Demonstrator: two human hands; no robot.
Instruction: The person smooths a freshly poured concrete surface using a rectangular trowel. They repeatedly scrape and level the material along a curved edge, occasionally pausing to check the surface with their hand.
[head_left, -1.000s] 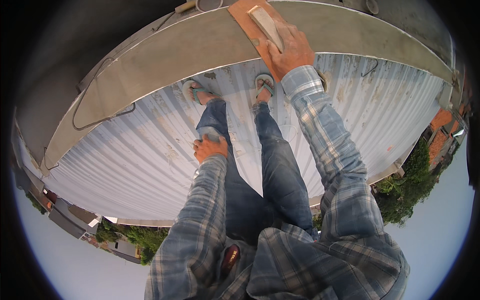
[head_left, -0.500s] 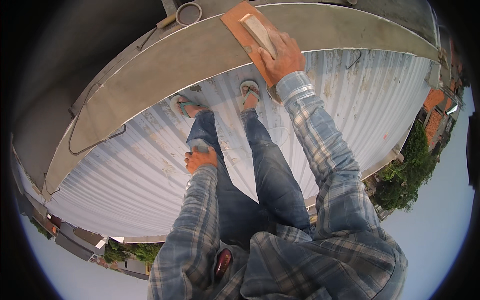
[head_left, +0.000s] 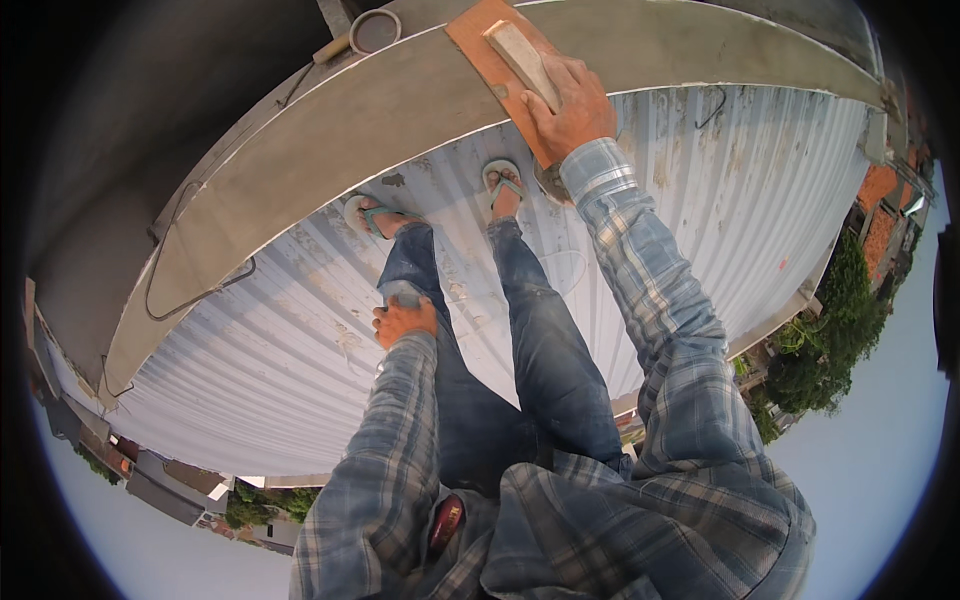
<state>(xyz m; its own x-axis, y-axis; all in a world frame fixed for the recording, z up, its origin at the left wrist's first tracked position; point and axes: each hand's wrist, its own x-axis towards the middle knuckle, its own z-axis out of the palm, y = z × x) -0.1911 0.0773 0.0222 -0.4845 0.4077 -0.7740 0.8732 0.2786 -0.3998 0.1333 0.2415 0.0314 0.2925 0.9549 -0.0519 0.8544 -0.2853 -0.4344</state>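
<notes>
Now float (head_left: 482, 48), right hand (head_left: 574, 108) clasping it, farther from container (head_left: 352, 36); left hand (head_left: 405, 322): grasp unclear.

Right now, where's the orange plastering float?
In the head view, the orange plastering float is at top centre, in the right hand, across the grey band.

Bright daylight — edges bowed, corners black

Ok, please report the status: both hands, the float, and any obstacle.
Right hand gripping float by its handle. Float across grey ledge. Left hand at left leg, grip unclear. Possible obstacle: bent rod over ledge, farther left.
</notes>
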